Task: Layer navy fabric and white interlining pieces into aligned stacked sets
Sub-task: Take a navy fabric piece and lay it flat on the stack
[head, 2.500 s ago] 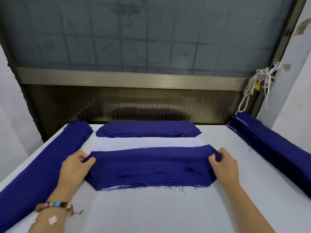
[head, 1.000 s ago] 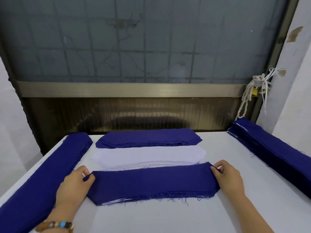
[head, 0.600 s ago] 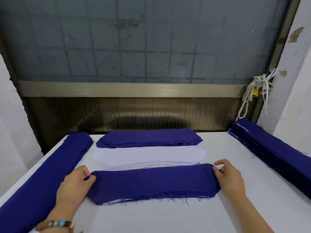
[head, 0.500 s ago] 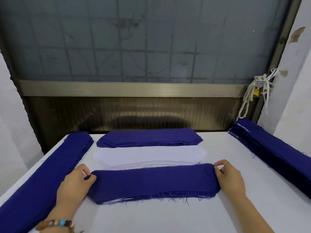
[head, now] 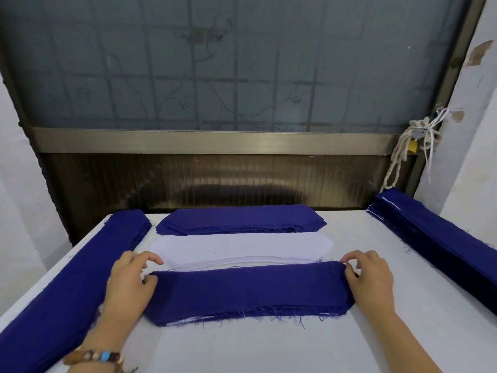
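A navy stack (head: pixel 250 289) with white interlining edges showing along its frayed front lies across the white table (head: pixel 269 348) in front of me. My left hand (head: pixel 126 286) sits at its left end, thumb against the fabric, fingers spread and lifted over the edge of the white interlining pile (head: pixel 242 247). My right hand (head: pixel 371 281) pinches the stack's far right corner. Behind the interlining lies another navy pile (head: pixel 242 218).
A long navy stack (head: pixel 67 286) runs along the table's left edge and another (head: pixel 443 246) along the right. A dark window frame (head: pixel 215 142) and wall stand right behind the table. A bundle of white cord (head: pixel 408 146) hangs at the back right.
The navy stack was drawn toward me off the white interlining and its surface smoothed flat. My left fingers have now lifted off its left end; my right hand stays at the right corner.
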`<state>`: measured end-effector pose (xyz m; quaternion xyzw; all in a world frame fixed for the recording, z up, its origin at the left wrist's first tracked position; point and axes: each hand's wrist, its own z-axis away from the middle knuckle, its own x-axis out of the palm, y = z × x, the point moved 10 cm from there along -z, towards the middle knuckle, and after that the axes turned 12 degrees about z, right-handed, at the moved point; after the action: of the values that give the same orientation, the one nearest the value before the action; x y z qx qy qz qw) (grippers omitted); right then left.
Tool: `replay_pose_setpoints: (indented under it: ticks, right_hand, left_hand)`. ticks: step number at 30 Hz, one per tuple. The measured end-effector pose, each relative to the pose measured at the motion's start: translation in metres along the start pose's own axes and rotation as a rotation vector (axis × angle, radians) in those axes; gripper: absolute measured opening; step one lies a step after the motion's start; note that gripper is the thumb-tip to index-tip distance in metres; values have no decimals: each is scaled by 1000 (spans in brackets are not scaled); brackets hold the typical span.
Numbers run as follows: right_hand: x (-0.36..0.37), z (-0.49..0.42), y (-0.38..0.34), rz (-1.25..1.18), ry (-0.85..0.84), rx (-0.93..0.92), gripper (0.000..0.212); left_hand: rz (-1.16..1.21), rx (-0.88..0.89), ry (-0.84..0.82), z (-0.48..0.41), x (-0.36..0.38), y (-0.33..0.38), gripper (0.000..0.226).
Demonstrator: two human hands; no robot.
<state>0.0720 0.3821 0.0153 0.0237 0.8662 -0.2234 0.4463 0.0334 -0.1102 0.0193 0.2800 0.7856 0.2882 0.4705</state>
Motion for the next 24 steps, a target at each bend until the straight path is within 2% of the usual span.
replay_pose_setpoints:
  ticks: [3,6,8,12,16,20,24]
  right_hand:
    - [-3,5,-29,-144,-3,-245,18]
    - [16,17,-51,-282,-251,-394,16]
    - [29,21,-54,-236,-364,-418,19]
    - [33,18,-55,-131,-399,-422,16]
    - [36,19,-61,-9,-416,-440,20]
    - [41,15,-66,92,-451,-450,24]
    - [56,10,-69,229,-574,-475,26]
  left_hand:
    - [186,203,-104,9,16,28,28]
    - [189,228,-312,17,44,30,23]
    - [132,219,-386,17,56,25,17]
    - [134,194,-397,14,60,21,10]
    - [118,163,-445,10,66,19,9]
    - [77,94,-564,4,76,18,7]
    - [-30,-4,-648,-11,84,20,14]
